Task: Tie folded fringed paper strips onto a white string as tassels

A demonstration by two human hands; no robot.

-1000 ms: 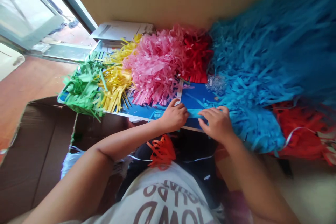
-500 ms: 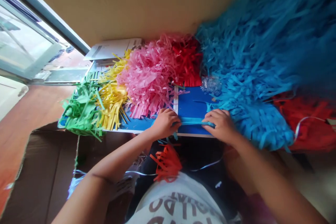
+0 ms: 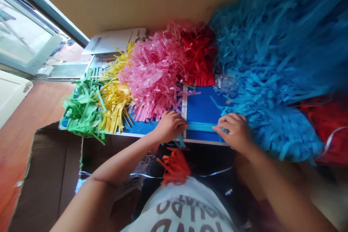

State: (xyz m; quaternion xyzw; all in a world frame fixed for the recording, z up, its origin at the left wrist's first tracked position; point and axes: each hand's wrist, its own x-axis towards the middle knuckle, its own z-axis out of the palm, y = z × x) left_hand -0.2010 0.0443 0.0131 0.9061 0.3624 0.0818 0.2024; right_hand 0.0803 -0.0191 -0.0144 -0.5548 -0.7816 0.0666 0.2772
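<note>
Hands (image 3: pixel 170 127) and (image 3: pixel 235 132) now stretch our blue paper strip (image 3: pixel 202 127) flat along the tabletop (image 3: pixel 202 108), fingers clamped on each end; half a second earlier it sat bunched, pink fringe (image 3: pixel 152 76) at eleven o'clock.

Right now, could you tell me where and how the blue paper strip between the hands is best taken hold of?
Pinch the blue paper strip at its two ends, coming from above, as the left hand and right hand seem to. It lies flat and thin along the blue board, so its middle probably gives little to grip.
</note>
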